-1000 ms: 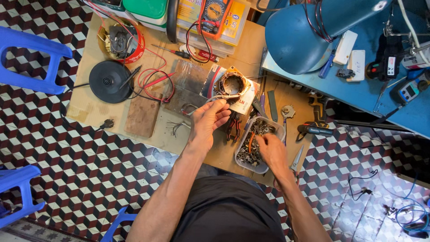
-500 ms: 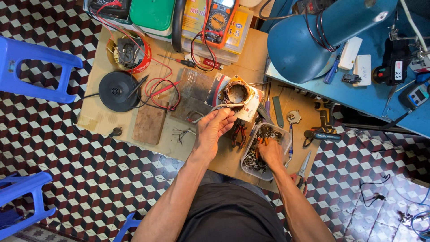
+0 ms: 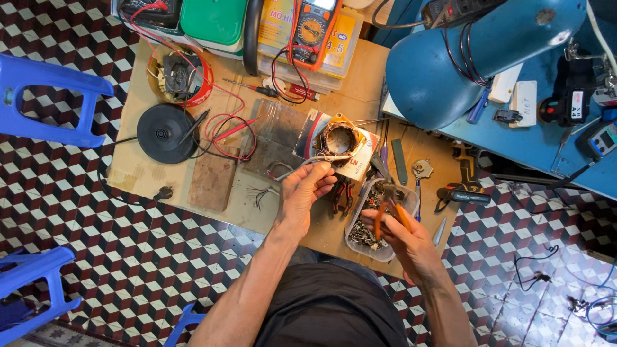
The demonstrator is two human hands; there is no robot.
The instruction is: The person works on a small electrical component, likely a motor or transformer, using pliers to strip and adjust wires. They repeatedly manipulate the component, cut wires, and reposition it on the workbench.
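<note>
Pliers (image 3: pixel 387 207) with orange handles sit gripped in the right hand (image 3: pixel 402 234), over the clear parts tray (image 3: pixel 360 241) at the board's near right. Left hand (image 3: pixel 307 193) pinches pale wires (image 3: pixel 321 159) running from the motor coil (image 3: pixel 339 138) just beyond it.

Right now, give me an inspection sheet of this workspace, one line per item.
Surface: low brown board on a checkered tile floor, crowded.
Job's things: left hand pinches a pale wire from the wound motor coil; right hand holds orange-handled pliers over a clear tub of small metal parts.
Clutter: black round disc, wooden block, red-rimmed tub with a part inside, screwdriver, orange multimeter, green box.
Grippers: both hands closed on what they hold.
Cables: red leads looped across the board; loose cable on the floor at right.
Surroundings: blue plastic stools, blue machine housing, blue bench.
</note>
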